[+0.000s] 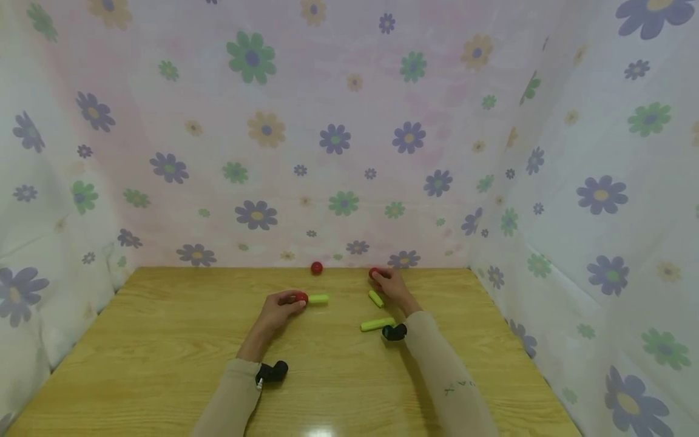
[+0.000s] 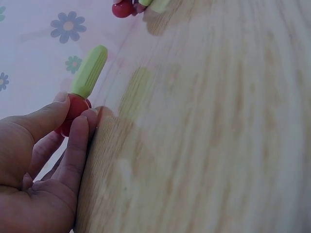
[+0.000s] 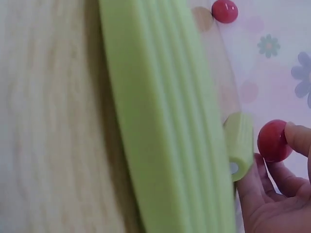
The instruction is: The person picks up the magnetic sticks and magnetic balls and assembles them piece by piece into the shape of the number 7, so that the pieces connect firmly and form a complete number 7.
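Note:
My left hand (image 1: 277,309) grips a red ball (image 1: 301,297) between thumb and fingers, left of centre on the table. A short yellow-green ribbed stick (image 2: 90,73) extends from that ball, end against it, pointing right in the head view. Farther back on the right, my right hand (image 1: 395,289) pinches another red ball (image 3: 273,141) between thumb and fingers. Just beside those fingers lies a second short green stick (image 3: 239,145) with a pale spot in its end. A longer green stick (image 1: 375,324) lies nearer me, by the right wrist, and looms large in the right wrist view.
A third red ball (image 1: 317,267) sits at the table's back edge, between the hands. The wooden table (image 1: 164,352) is enclosed at the back and both sides by flowered cloth (image 1: 295,200). A black camera (image 1: 273,371) is strapped to the left wrist, another (image 1: 394,332) to the right.

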`<state>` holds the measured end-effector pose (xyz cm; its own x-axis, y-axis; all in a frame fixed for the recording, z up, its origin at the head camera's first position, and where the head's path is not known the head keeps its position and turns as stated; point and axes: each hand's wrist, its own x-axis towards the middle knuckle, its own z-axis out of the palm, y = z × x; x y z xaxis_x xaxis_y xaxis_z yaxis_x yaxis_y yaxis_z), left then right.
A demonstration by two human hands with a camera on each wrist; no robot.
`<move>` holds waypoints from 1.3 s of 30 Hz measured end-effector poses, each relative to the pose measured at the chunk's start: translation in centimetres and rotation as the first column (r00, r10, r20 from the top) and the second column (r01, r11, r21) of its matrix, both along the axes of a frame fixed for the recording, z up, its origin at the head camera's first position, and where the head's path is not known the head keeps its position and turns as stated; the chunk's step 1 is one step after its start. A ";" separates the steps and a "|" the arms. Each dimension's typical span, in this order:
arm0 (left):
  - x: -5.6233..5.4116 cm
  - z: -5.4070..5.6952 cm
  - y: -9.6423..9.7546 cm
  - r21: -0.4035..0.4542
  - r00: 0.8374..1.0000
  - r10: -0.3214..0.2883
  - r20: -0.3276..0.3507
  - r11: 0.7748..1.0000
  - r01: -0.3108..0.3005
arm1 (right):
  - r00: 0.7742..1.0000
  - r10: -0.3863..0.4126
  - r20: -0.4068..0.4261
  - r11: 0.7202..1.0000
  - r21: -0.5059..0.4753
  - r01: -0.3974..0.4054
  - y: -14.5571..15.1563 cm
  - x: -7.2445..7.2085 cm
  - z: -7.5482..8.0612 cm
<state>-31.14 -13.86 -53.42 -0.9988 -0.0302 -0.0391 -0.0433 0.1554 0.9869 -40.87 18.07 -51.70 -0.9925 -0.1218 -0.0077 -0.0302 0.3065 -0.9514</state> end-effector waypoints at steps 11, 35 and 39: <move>0.0 0.3 0.0 -0.016 1.000 -0.010 -0.019 1.000 0.010 | 0.997 -0.034 -0.065 0.999 0.009 0.034 -0.2 1.8 1.0; 0.0 0.0 0.1 -0.015 0.999 0.015 0.033 1.000 -0.015 | 0.992 -0.123 0.033 0.856 -0.503 0.123 -2.6 5.6 1.0; 0.2 0.2 0.1 0.004 1.000 0.006 0.019 1.000 -0.006 | 0.996 -0.085 0.018 0.859 -0.506 0.082 -2.8 6.2 1.1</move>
<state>-30.97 -13.71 -53.21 -0.9976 -0.0363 -0.0582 -0.0631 0.1514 0.9865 -34.70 15.23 -50.64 -0.9990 -0.0244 0.0368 -0.0306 -0.2153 -0.9761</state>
